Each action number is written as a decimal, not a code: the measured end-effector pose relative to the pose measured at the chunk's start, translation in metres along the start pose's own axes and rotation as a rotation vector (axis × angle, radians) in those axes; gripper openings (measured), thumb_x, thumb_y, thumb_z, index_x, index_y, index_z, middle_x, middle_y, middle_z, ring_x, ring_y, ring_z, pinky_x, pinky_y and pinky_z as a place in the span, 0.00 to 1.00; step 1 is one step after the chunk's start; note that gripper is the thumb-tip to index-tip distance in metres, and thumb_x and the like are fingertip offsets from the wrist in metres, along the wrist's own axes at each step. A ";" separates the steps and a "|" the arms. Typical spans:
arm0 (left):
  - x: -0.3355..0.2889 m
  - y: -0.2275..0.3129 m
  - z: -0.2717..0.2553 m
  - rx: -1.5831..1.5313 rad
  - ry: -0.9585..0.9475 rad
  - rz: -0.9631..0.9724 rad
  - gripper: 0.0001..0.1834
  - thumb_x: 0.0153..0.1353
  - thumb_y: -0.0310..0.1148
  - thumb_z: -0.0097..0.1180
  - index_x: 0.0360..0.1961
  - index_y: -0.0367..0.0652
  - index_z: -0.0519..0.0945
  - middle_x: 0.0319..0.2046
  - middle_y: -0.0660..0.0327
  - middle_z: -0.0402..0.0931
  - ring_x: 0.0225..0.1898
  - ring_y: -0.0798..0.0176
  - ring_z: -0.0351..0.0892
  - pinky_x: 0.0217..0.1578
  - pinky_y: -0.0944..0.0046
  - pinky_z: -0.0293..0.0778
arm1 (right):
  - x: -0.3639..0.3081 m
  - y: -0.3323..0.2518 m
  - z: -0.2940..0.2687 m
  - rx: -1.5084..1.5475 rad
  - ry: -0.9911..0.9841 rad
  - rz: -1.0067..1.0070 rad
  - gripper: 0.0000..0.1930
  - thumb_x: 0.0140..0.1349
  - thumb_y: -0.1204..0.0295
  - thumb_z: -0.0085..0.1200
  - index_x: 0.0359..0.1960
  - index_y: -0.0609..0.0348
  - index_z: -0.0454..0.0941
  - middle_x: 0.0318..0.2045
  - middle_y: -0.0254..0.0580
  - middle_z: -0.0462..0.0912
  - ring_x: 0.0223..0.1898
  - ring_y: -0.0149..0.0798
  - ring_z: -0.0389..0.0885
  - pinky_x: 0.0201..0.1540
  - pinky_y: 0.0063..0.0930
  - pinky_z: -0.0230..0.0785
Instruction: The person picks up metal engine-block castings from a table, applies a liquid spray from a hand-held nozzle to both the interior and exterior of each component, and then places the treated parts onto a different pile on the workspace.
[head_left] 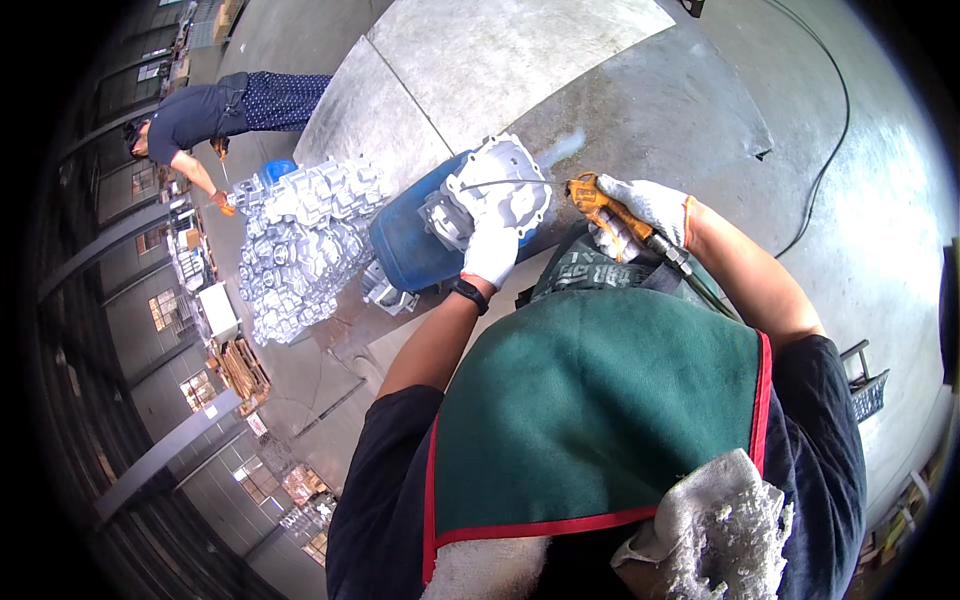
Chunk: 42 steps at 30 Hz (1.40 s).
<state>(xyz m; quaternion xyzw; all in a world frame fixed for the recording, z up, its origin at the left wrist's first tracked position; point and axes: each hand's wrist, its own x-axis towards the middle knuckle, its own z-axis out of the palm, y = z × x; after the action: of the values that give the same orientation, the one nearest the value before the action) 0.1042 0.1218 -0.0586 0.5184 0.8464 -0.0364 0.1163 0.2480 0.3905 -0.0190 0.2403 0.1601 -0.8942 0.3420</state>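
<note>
A silver-grey cast metal housing [518, 165] with a wide scalloped flange rests on a blue plastic drum [408, 240] in front of me. My left hand [490, 252], in a white glove, grips the housing's near edge, its fingertips partly hidden against the metal. Closed round a yellow air tool [622, 212] is my right hand [652, 205], also gloved. From the tool a long thin rod [510, 183] reaches left across the housing's opening. Whether the rod touches the metal, I cannot tell.
Many similar castings [300, 240] are heaped left of the drum. Beyond them another person [205, 120] bends over the heap with a tool. An air hose [712, 298] trails from my tool, and a black cable [838, 150] curves over the floor at right.
</note>
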 end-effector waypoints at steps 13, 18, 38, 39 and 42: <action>-0.013 -0.012 -0.049 0.167 -0.136 0.045 0.16 0.54 0.29 0.43 0.43 0.41 0.77 0.31 0.48 0.75 0.34 0.49 0.73 0.37 0.52 0.65 | -0.020 -0.003 0.000 -0.878 0.345 -0.110 0.30 0.63 0.41 0.35 0.34 0.56 0.76 0.17 0.35 0.74 0.17 0.31 0.72 0.21 0.28 0.63; -0.027 -0.020 -0.066 0.123 -0.079 0.005 0.16 0.52 0.27 0.46 0.42 0.43 0.78 0.29 0.51 0.77 0.34 0.50 0.74 0.38 0.53 0.67 | -0.024 0.003 0.010 -1.387 0.249 -0.434 0.28 0.66 0.47 0.32 0.33 0.60 0.75 0.15 0.47 0.73 0.17 0.40 0.71 0.26 0.34 0.64; -0.037 -0.023 -0.055 0.141 -0.061 -0.027 0.13 0.52 0.28 0.46 0.36 0.42 0.81 0.30 0.51 0.78 0.34 0.51 0.74 0.39 0.53 0.67 | -0.020 0.004 0.048 -1.454 0.464 -0.338 0.30 0.67 0.48 0.29 0.34 0.65 0.75 0.30 0.61 0.77 0.35 0.60 0.74 0.38 0.43 0.64; -0.035 -0.025 -0.053 0.161 -0.085 -0.031 0.13 0.52 0.28 0.46 0.36 0.42 0.81 0.30 0.51 0.78 0.35 0.50 0.74 0.40 0.53 0.67 | -0.031 -0.003 0.063 -1.462 0.456 -0.274 0.31 0.67 0.48 0.28 0.33 0.65 0.76 0.30 0.60 0.77 0.37 0.59 0.75 0.41 0.42 0.65; -0.038 -0.024 -0.048 0.178 -0.059 -0.036 0.12 0.52 0.29 0.47 0.34 0.41 0.81 0.29 0.51 0.78 0.36 0.50 0.75 0.40 0.53 0.68 | -0.008 0.016 0.044 -1.503 0.368 -0.334 0.32 0.66 0.47 0.28 0.33 0.65 0.77 0.32 0.59 0.78 0.38 0.58 0.75 0.43 0.41 0.65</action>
<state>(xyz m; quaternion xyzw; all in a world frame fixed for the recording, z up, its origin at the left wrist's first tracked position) 0.0914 0.0868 -0.0042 0.5099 0.8453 -0.1289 0.0942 0.2496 0.3637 0.0198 0.0618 0.8091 -0.5321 0.2417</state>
